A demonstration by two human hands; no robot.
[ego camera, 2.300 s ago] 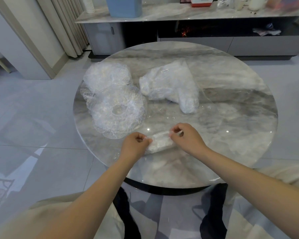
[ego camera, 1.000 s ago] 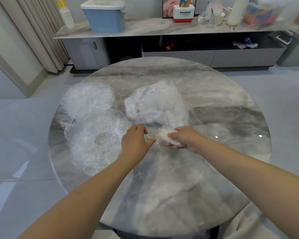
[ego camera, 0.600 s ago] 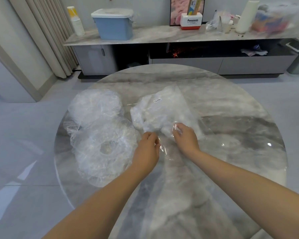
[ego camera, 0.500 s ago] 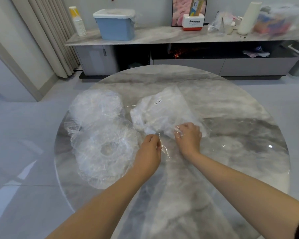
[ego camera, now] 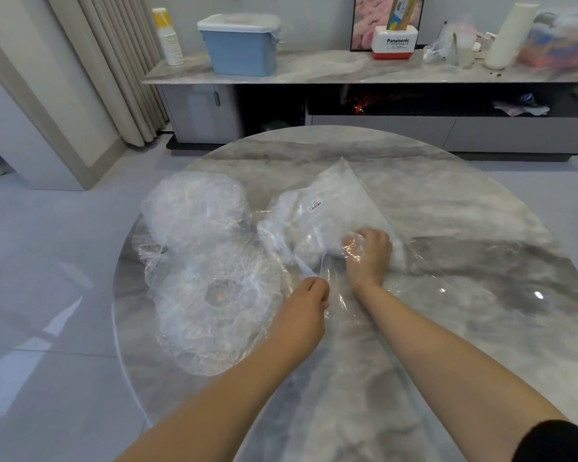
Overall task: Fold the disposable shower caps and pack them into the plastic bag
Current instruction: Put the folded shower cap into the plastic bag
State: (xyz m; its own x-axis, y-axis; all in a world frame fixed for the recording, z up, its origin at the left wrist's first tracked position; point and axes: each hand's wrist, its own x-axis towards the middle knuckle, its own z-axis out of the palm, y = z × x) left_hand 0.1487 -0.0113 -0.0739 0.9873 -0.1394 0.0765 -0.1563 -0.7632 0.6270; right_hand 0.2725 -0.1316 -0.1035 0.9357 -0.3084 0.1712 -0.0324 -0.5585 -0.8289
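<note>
A clear plastic bag [ego camera: 334, 208] with a small label lies mid-table, bulging with folded white caps. My right hand [ego camera: 369, 253] is pushed inside the bag's open mouth, seen through the film; whether it still holds the folded cap is hidden. My left hand [ego camera: 309, 300] pinches the near edge of the bag's mouth and holds it up. To the left lie unfolded transparent shower caps: a flat round one [ego camera: 219, 295] near me and a puffed pile [ego camera: 197, 205] behind it.
The round grey marble table [ego camera: 481, 261] drops off to tiled floor on all sides. Beyond it stands a low cabinet with a blue lidded bin [ego camera: 241, 45], a stack of paper cups [ego camera: 169, 38] and a Panasonic box [ego camera: 396, 41].
The folded cap went from the table's near edge up to the bag. My left hand took the bag's mouth edge and my right hand slid deeper into the bag.
</note>
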